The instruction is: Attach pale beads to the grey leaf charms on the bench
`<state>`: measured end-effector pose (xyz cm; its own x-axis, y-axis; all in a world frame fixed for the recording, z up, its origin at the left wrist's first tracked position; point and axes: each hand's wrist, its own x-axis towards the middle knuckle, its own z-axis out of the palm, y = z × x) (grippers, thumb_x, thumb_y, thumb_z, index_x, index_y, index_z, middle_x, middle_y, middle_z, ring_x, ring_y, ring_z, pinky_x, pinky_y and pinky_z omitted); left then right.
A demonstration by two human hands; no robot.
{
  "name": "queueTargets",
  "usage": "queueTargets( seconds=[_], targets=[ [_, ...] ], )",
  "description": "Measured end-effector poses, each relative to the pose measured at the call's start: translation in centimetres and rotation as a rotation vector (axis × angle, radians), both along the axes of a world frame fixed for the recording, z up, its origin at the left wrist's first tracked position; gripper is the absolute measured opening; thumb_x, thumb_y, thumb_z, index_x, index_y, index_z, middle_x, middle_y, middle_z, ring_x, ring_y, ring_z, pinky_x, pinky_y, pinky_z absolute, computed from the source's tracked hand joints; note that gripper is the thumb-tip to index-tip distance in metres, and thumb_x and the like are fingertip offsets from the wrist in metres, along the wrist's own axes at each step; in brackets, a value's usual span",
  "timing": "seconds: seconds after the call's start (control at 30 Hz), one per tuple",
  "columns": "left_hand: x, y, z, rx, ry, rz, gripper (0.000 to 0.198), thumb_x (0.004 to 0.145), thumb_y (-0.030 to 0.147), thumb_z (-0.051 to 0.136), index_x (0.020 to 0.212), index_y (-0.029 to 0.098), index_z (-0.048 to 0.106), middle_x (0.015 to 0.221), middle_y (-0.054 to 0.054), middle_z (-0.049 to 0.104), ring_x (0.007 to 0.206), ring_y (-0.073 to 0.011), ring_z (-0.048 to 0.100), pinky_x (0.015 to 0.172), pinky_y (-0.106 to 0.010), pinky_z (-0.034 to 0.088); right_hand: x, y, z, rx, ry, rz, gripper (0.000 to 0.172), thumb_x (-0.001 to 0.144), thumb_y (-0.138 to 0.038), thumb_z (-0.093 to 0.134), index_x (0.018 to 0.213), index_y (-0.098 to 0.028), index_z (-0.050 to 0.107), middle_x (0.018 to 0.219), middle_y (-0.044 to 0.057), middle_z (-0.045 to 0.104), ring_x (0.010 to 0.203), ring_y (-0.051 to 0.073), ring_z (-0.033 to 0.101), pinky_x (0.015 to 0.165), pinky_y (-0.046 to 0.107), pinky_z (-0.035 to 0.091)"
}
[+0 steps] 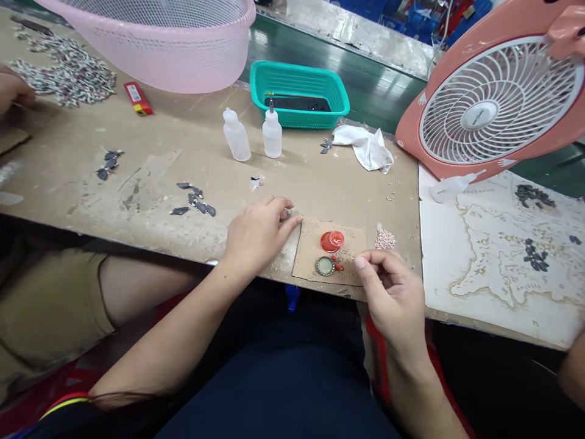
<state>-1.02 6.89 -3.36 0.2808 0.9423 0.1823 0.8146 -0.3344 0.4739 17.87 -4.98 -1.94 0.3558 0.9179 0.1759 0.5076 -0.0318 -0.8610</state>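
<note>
My left hand (258,235) rests on the table, thumb and forefinger closed on a small dark grey piece (287,213). My right hand (395,299) is pinched near the right edge of a cardboard square (306,262); anything between its fingertips is too small to make out. On the cardboard are a red cap (331,241) with glossy red stuff in it, a metal bottle cap (325,266) and some small red bits (338,267). Just above my right hand lies a pile of tiny pinkish beads (385,238). Dark leaf-shaped pieces (196,201) are scattered left of my left hand.
Two squeeze bottles (273,137) stand behind my hands, before a green basket (299,119) holding a phone. A pink basket (183,61), a red box (138,99), a white cloth (365,146) and a pink fan (479,116) are around. Another person's hand (13,91) is at far left.
</note>
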Motion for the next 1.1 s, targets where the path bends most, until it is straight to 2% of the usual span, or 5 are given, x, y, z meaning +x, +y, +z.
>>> queueTargets(
  seconds=[0.13,0.33,0.53,0.77,1.1],
  targets=[
    [0.0,1.1,0.1,-0.086,0.04,-0.01,0.013,0.087,0.033,0.068,0.092,0.02,0.069,0.092,-0.005,0.074,0.08,-0.0238,0.067,0.061,-0.032,0.043,0.1,1.2,0.2,0.041,-0.164,0.03,0.012,0.09,-0.029,0.063,0.082,-0.022,0.068,0.075,-0.001,0.06,0.067,0.012,0.053,0.062,0.028,0.044],
    [-0.8,0.6,0.8,-0.15,0.076,-0.036,0.012,0.088,0.025,0.058,0.093,0.018,0.067,0.093,-0.006,0.073,0.078,-0.0215,0.066,0.065,-0.031,0.045,0.2,2.4,0.5,-0.005,-0.396,0.072,0.015,0.093,-0.029,0.058,0.086,-0.019,0.067,0.08,0.001,0.062,0.067,0.013,0.056,0.063,0.029,0.046],
    [-2.5,-0.2,1.1,-0.205,-0.113,-0.026,0.014,0.085,0.021,0.06,0.095,0.019,0.069,0.087,-0.002,0.073,0.078,-0.0183,0.068,0.072,-0.03,0.05,0.3,3.0,0.9,-0.064,-0.531,0.119,0.017,0.094,-0.027,0.055,0.085,-0.019,0.067,0.082,0.002,0.063,0.068,0.013,0.057,0.062,0.029,0.046],
    [-3.6,-1.0,0.0,-0.171,-0.28,-0.034,0.022,0.086,0.022,0.063,0.106,0.018,0.073,0.089,-0.001,0.074,0.077,-0.0157,0.069,0.074,-0.027,0.052,0.3,3.4,1.1,-0.064,-0.647,0.159,0.015,0.093,-0.025,0.056,0.086,-0.018,0.066,0.08,0.003,0.063,0.07,0.015,0.058,0.063,0.029,0.045],
    [-3.9,-1.4,-0.4,-0.163,-0.44,-0.035,0.014,0.088,0.024,0.068,0.099,0.019,0.075,0.095,-0.001,0.076,0.083,-0.0142,0.071,0.075,-0.023,0.054,0.2,3.5,1.3,-0.069,-0.732,0.168,0.013,0.091,-0.023,0.057,0.084,-0.017,0.066,0.076,0.002,0.06,0.069,0.014,0.056,0.063,0.028,0.042]
  ],
)
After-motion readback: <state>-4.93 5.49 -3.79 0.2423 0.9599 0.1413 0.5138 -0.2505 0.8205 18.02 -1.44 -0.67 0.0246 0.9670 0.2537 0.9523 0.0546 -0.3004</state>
